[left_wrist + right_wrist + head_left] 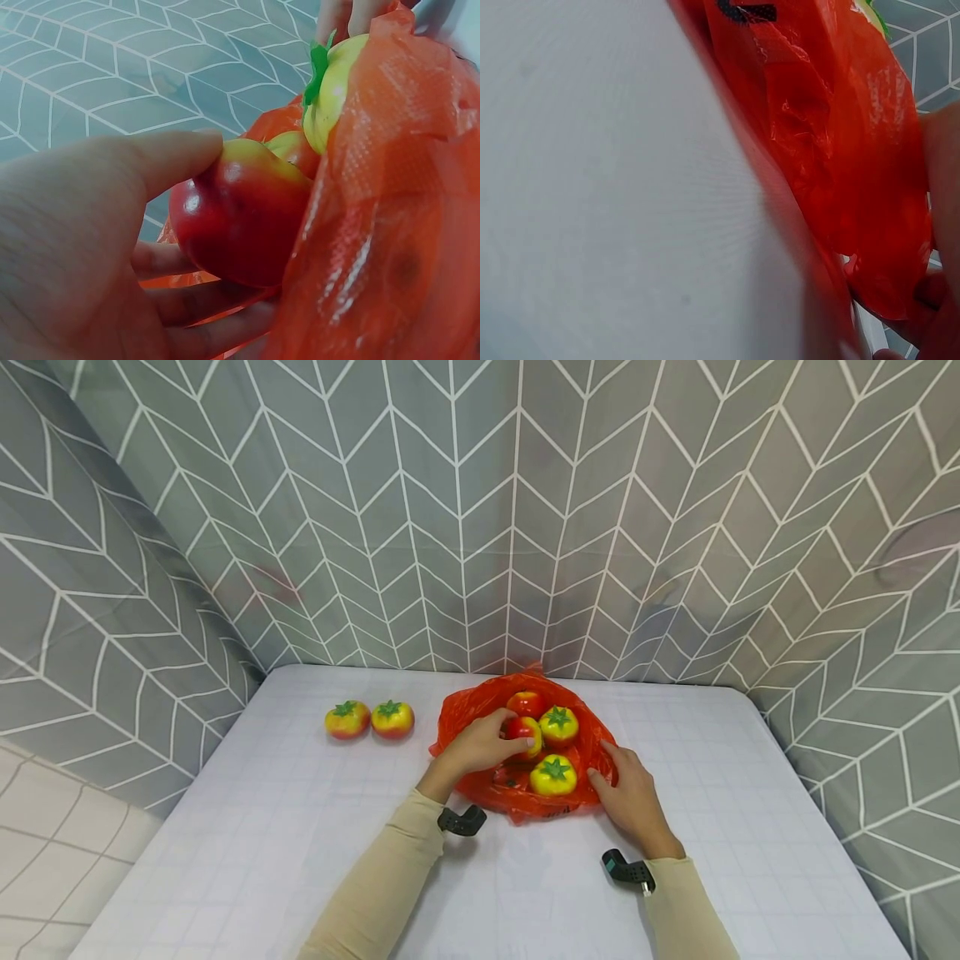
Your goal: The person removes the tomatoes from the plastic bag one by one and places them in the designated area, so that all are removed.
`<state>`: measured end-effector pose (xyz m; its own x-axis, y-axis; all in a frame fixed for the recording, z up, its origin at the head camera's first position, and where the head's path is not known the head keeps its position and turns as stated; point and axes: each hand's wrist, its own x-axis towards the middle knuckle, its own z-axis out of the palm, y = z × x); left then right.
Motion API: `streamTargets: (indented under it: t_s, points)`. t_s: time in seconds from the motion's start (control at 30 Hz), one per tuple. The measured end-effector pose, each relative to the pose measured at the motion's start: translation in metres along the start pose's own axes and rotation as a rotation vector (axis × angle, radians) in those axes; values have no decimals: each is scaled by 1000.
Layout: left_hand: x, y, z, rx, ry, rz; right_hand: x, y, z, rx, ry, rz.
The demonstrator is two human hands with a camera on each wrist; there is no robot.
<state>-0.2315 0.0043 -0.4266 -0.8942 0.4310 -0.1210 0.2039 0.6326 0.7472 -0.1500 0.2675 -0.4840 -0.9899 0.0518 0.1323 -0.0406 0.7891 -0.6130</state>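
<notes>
A red plastic bag [480, 703] lies spread wide on the table with several shiny red-and-yellow tomatoes in it. My left hand [480, 745] reaches into the bag from the left and grips a tomato [240, 217], thumb on top and fingers beneath. Just right of it sit a tomato with a green leafy top [558, 725] and a yellower tomato [553, 775]. A redder tomato [527, 702] lies behind. At the bag's right side, my right hand [628, 793] holds the bag's edge; its fingers [934, 289] are partly hidden by the red plastic.
Two more tomatoes, a left one [348, 720] and a right one [393, 719], stand side by side on the white table [285, 827], left of the bag. A grey curtain with white chevron lines [480, 527] hangs behind the table and along both sides.
</notes>
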Motion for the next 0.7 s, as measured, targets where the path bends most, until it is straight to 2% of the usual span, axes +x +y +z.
streamTargets:
  t_s: [0.37,0.57,0.7]
  points:
    - [-3,-1,-1,-7,-2,11,-1,0,0,-4,-9,15]
    - [-4,-4,-1,-7,13,22,-1,0,0,-4,-12,18]
    - [-8,-4,-2,-22,30,8,-1,-1,-1,1,-12,17]
